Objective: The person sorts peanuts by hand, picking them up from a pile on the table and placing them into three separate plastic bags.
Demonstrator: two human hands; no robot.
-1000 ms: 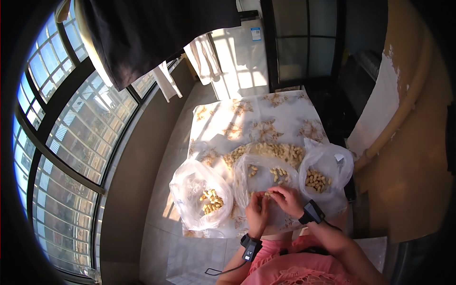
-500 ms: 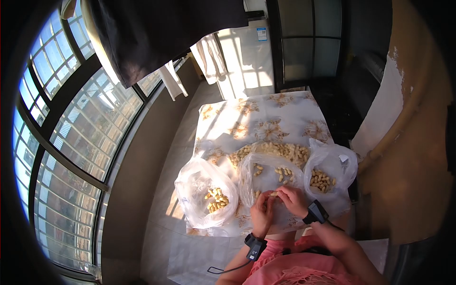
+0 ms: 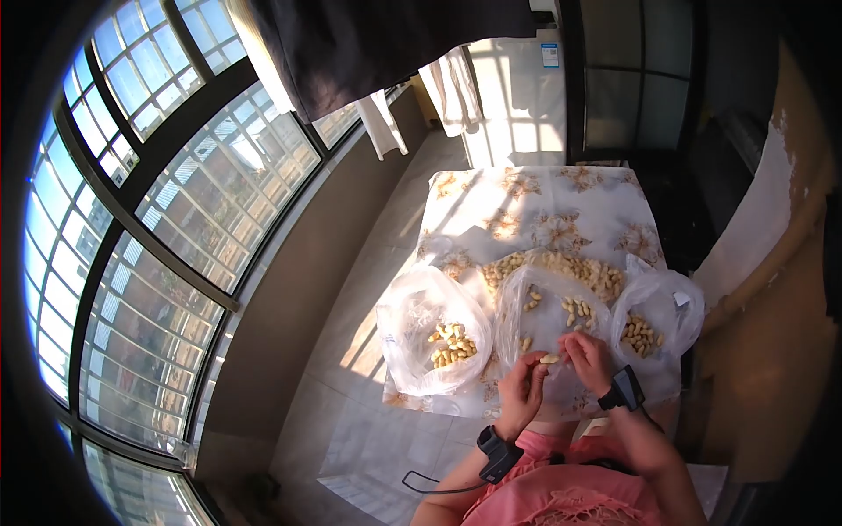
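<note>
One peanut (image 3: 549, 358) pinched in left hand (image 3: 524, 387), right hand (image 3: 588, 361) curled, contents unclear, hands newly parted

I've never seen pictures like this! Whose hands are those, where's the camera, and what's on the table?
There's no robot here, just a person's bare left hand and right hand. Every picture comes from one camera worn on their head, looking forward and down. Black gadgets are strapped at both wrists. On the flowery tablecloth are three see-through plastic bags with peanuts. The left hand holds one peanut in its fingers. The right hand is close beside it, but I can't tell whether it's touching.
</note>
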